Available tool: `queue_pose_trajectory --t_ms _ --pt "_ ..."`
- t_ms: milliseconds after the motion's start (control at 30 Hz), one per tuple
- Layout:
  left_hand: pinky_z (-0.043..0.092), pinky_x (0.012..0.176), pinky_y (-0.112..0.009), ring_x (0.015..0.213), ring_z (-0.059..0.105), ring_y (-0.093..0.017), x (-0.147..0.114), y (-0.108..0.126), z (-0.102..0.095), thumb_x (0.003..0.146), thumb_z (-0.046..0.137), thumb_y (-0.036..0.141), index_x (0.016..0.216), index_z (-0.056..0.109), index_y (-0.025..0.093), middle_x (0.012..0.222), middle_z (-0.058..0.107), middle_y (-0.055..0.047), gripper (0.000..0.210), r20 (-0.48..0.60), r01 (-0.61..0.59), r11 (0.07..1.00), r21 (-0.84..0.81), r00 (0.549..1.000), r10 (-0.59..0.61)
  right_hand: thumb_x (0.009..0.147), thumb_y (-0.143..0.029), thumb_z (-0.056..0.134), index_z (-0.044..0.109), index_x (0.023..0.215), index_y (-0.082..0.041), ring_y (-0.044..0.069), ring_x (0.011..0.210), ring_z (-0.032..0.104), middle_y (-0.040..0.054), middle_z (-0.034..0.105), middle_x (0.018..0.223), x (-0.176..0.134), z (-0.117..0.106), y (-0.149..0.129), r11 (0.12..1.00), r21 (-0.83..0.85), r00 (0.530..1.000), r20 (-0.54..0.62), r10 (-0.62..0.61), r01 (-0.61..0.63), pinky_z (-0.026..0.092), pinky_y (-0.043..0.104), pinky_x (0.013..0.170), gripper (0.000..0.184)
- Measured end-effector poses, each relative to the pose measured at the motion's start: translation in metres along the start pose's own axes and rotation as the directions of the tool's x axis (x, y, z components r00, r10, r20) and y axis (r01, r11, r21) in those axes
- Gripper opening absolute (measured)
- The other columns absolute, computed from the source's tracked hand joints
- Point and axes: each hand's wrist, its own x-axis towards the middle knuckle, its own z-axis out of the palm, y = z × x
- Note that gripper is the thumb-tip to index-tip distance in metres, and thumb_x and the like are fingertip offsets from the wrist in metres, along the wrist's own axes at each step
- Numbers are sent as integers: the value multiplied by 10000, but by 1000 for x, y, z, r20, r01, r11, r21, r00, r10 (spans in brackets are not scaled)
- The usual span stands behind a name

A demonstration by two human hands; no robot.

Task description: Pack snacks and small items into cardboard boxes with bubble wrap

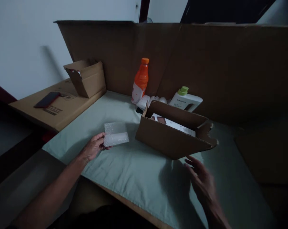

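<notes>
Brown cardboard walls [98,41] stand behind a table with a pale green cloth [134,178] on it. The person's left hand [95,144] pinches a small piece of bubble wrap [116,135] by its left edge, thumb and fingers close together. The bubble wrap is up over the cloth and sticks out to the right, away from the fingers. It looks about as wide as it is tall, so its long way is hard to tell; a thick white strip along the bottom runs left to right.

The right hand [202,178] is loose, fingers a bit curled and spread apart, holding nothing. Its fingertips are by the low front corner of a long brown box [163,136]; whether they touch is hard to tell. That box runs from back left to front right, and a white box [177,125] lies lengthwise inside. Behind stand an orange bottle [142,78] and a white jug [185,100] with a green cap.
</notes>
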Motion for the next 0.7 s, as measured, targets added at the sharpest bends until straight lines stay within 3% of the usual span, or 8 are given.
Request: queue_pose_trajectory --t_ms 100,233,300,367,467,567,633,700 --pt "502 661 -245 711 639 -146 -26 -8 7 724 734 369 983 696 146 877 734 -45 344 142 -129 986 107 983 114 821 -571 683 746 1086 -230 298 1006 718 115 769 1101 -29 -15 -21 999 -38 999 -49 13 -15 582 382 800 437" --pt "521 836 -307 881 671 -197 -47 -25 36 827 629 395 1024 724 158 934 755 -64 322 462 -269 917 296 880 110 836 -577 700 679 1255 -209 277 1012 726 151 738 1204 -62 13 -56 976 216 951 306 -41 -27 596 387 826 558" --pt "520 909 -335 949 673 -209 -48 -31 50 845 593 346 1034 739 178 974 762 -59 292 559 -318 868 381 827 58 795 -569 748 657 1270 -188 255 955 724 148 743 1176 -66 39 -66 954 291 920 388 -51 -69 592 371 794 616" --pt "511 970 -361 1016 673 -218 -44 -31 58 836 575 290 1098 732 189 1047 761 -68 321 551 -347 844 409 831 75 766 -557 775 713 1090 -174 217 825 701 95 766 974 -63 60 -69 934 343 934 357 -31 -100 568 332 729 506" --pt "460 1076 -411 1153 645 -243 -38 -19 57 812 567 244 1280 647 175 1223 717 -114 480 444 -408 840 358 866 231 789 -524 754 718 828 -176 167 688 633 28 706 751 -59 73 -69 913 403 972 233 -35 -64 512 286 656 351" --pt "355 1174 -433 1323 542 -285 -41 1 58 770 658 263 1392 568 197 1395 625 -114 632 504 -537 751 384 803 317 824 -449 728 727 800 -182 157 674 615 15 701 726 -64 72 -78 949 310 984 145 -103 54 487 275 658 268" --pt "377 1146 -418 1311 541 -307 -44 9 68 711 750 294 1401 564 228 1399 618 -97 718 580 -577 681 451 769 268 846 -408 703 732 794 -189 151 649 607 9 698 698 -68 70 -89 964 232 978 127 -164 131 484 273 652 227" --pt "479 981 -372 1126 629 -295 -44 6 81 697 763 319 1280 647 217 1216 698 -78 603 619 -534 660 529 775 130 854 -391 696 739 811 -199 151 644 611 5 703 698 -70 66 -98 962 206 977 76 -199 180 495 273 652 202"
